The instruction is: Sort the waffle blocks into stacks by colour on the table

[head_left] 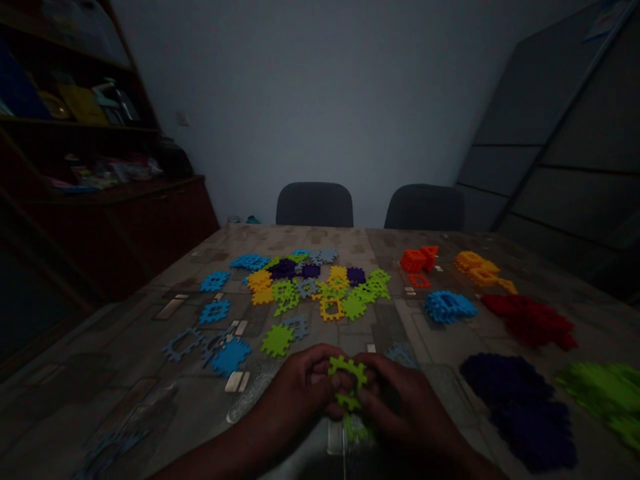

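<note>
Close to the table's near side, my left hand (313, 383) and my right hand (395, 393) hold a lime-green interlocking tile (347, 365) between them, its toothed edge and round opening facing me. The fingers of both hands are closed on its sides. Just below it, another green toothed piece (356, 430) shows; I cannot tell whether it is joined on. Beyond my left hand lie a solid green tile (277, 340) and a solid blue tile (231, 357). A grey tile (400, 353) lies just past my right hand.
Mixed tiles (310, 287) spread over the table's middle. To the right sit orange-red (417, 260), yellow (483, 268), blue (449, 307), dark red (533, 321), dark purple (520, 400) and green (607, 397) piles. Two chairs (314, 203) stand behind the table.
</note>
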`<action>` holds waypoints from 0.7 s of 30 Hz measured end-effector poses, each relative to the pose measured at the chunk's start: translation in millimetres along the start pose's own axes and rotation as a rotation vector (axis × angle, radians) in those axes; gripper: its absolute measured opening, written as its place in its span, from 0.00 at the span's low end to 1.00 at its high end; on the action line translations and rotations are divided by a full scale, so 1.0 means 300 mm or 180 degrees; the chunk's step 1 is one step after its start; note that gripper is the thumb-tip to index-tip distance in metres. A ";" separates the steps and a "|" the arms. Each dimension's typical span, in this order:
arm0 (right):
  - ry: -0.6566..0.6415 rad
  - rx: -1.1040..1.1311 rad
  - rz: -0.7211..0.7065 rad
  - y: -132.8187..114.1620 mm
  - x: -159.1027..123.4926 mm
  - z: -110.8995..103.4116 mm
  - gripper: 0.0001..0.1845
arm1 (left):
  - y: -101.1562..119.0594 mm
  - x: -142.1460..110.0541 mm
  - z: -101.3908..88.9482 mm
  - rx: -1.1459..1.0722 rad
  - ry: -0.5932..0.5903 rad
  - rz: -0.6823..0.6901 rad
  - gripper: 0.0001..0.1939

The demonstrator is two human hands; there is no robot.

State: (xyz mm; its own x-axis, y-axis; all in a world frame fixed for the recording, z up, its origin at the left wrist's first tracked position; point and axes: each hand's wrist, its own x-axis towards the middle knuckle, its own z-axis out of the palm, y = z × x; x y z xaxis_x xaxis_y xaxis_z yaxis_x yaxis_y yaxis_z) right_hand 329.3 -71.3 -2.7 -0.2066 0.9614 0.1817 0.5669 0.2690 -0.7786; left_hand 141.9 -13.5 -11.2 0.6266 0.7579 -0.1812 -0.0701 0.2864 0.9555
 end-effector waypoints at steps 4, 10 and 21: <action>0.0073 0.0324 0.0355 -0.002 0.012 -0.014 0.17 | 0.021 -0.029 -0.035 0.0897 0.0268 0.0219 0.16; -0.0254 0.0151 0.0436 0.020 0.012 -0.034 0.23 | 0.036 -0.059 -0.116 0.1851 0.0757 0.0474 0.14; -0.0585 -0.0201 0.0542 0.056 -0.002 -0.024 0.23 | -0.014 -0.061 -0.086 0.2420 0.0181 0.0523 0.12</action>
State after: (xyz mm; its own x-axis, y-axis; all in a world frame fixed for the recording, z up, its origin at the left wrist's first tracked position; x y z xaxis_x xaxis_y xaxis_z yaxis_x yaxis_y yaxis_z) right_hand 344.5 -67.0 -11.5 -0.2422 0.9680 -0.0656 0.6533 0.1128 -0.7486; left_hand 110.8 -13.4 -17.8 0.6121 0.7906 -0.0155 0.4056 -0.2971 0.8644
